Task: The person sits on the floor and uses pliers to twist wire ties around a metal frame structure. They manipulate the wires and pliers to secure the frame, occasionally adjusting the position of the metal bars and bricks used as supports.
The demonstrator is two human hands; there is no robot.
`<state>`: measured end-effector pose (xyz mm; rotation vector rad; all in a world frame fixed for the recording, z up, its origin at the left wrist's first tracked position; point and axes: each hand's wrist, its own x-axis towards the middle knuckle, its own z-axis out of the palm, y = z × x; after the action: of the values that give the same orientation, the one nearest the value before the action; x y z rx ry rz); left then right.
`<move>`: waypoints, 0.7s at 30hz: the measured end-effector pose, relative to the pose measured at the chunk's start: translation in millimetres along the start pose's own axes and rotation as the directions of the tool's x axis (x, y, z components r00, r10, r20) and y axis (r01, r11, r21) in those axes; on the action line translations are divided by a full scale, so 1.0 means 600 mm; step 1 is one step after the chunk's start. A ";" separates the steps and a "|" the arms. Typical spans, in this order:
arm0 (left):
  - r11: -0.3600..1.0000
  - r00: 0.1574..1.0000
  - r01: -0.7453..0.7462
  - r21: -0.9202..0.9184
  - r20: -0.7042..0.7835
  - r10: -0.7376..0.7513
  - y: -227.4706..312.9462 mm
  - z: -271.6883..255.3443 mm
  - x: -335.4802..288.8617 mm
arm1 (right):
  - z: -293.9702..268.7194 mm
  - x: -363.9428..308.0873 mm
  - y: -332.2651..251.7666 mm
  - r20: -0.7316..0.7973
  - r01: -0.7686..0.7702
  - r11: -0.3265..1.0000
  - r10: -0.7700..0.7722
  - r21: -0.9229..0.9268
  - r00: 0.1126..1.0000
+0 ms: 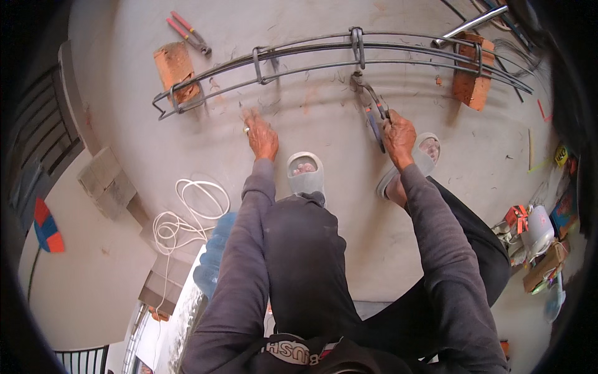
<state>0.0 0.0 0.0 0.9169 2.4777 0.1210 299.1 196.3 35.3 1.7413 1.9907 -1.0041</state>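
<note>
A long rebar cage, steel bars ringed by several stirrups, lies across the far floor on two orange bricks, one at the left and one at the right. My right hand grips a pair of pincers with blue and orange handles. The pincers' head is just below the middle stirrup; I cannot tell whether it touches. On the near side of the cage, my left hand has its fingers drawn together, apart from the bars. What it pinches, if anything, is too small to name.
Red-handled pincers lie beyond the left brick. A shiny metal tube and loose wire are at the far right. Left of me are a coiled white cable and grey blocks. Mixed items, including a white container, lie right.
</note>
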 end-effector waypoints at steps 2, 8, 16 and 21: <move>0.999 0.999 -0.003 0.033 -0.036 0.004 0.011 -0.003 -0.006 | -0.010 -0.002 0.004 -0.013 0.039 0.999 -0.040 -0.027 0.999; 0.983 0.993 -0.084 0.165 -0.069 0.096 -0.014 0.007 -0.003 | -0.040 0.019 0.016 -0.272 0.212 0.969 -0.173 0.123 0.947; 0.977 0.988 -0.125 0.174 -0.068 0.139 -0.046 0.028 -0.001 | -0.074 0.065 0.010 -0.119 0.609 0.788 -0.616 -0.088 0.779; 0.970 0.966 -0.138 0.202 -0.187 0.176 -0.050 0.044 0.000 | -0.117 0.104 -0.001 0.169 0.796 0.578 -0.779 -0.182 0.604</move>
<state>-4.7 -25.2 -30.6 1.2389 2.6355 0.0358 300.1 289.6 45.3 0.5987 2.7612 -0.9509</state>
